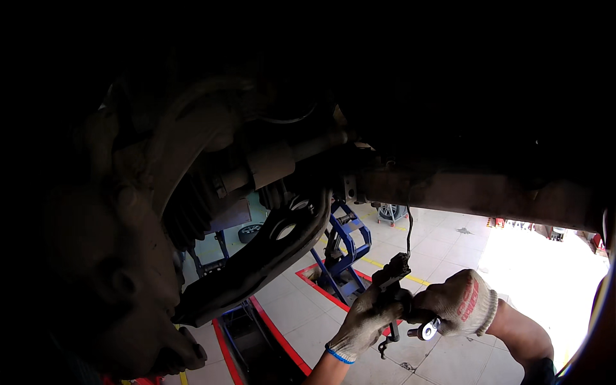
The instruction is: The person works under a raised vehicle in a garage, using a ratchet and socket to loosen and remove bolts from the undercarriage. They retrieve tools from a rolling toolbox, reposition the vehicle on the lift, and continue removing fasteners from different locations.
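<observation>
A small dark bracket with a clip end (393, 273) sits low and right of centre, hanging from a thin black cable (409, 234) that runs up to the underside of a raised car. The left hand (362, 321), in a grey knit glove with a blue cuff, is wrapped closed around the bracket's lower part. The right hand (457, 305), in a matching glove with red print, is clenched around the handle of a ratchet wrench (425, 330), whose shiny head shows just below the fist and touches the bracket's stem. Both hands are close together, nearly touching. Above and to the left, one dark control arm (256, 263) with two round holes slopes down from the chassis toward a large wheel hub and backing plate (109, 256); one ribbed axle boot lies behind it. Beyond, a workshop floor (449, 250) of pale tiles carries red and yellow painted lines, one blue scissor lift (346, 247) stands on it, and one loose tyre (249, 232) lies farther back
</observation>
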Available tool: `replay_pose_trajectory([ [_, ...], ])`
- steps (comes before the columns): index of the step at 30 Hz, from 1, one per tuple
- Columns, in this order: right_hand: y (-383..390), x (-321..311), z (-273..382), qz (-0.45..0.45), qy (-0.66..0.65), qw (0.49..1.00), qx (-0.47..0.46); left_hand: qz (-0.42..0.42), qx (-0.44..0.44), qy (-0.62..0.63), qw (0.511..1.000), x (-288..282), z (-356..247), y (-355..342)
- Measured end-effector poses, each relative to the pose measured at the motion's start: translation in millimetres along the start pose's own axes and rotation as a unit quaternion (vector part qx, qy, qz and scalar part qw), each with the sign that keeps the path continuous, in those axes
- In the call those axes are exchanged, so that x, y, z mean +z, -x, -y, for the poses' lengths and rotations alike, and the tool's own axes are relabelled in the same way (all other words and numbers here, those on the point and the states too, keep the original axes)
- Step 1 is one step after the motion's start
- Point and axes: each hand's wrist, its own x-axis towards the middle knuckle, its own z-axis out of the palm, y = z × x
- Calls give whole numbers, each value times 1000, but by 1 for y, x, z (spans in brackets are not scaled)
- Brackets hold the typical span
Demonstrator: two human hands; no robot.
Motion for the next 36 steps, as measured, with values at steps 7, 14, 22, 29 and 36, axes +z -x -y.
replay_pose_trajectory([
  [7, 4, -5, 8, -3, -55, 998, 27, 23, 5, 30, 999, -2, 1, 0],
  [14, 0, 2, -2, 43, -37, 998, 20, 19, -2, 22, 1000, 1, -3, 1],
  [22, 4, -5, 4, -5, 9, 1000, 20, 37, -1, 25, 999, 0, -2, 1],
  [29, 1, -5, 4, 32, -67, 997, 25, 18, -3, 24, 1000, -2, 0, 1],
  [36, 2, -3, 1, -5, -34, 999, 23, 30, -1, 40, 999, 0, -3, -1],
])
